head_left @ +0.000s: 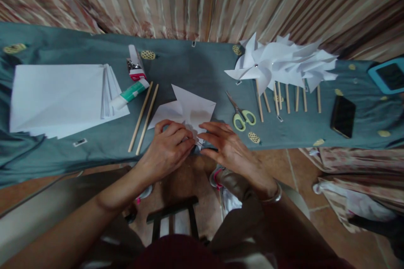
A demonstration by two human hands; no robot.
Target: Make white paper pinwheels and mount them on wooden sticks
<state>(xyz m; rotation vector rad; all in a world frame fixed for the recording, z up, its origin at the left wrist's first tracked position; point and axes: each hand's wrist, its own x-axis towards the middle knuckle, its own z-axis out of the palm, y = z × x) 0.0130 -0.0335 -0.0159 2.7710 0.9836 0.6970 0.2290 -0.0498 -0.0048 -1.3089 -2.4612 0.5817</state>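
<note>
Your dark red top [173,254] is closest, bottom middle. Left to right: a white paper stack [57,96], a green-and-white tube [134,92] overlapping its edge, then two wooden sticks [143,117]. Your left hand [167,147] is pinching the near side of the cut white paper [197,109], which sits at the table's near edge. Your right hand [227,145] has fingers half spread beside it; can't tell if they're gripping anything. Further right: green-handled scissors [239,120], white pinwheels [284,63], black phone [343,116].

white paper [197,107] partly hidden by left hand [168,145] and right hand [229,145], thin item [200,143] between them too small to tell, tops of sticks [259,101] hidden behind pinwheels [284,63], blue-framed device [389,76] cut off at right edge
</note>
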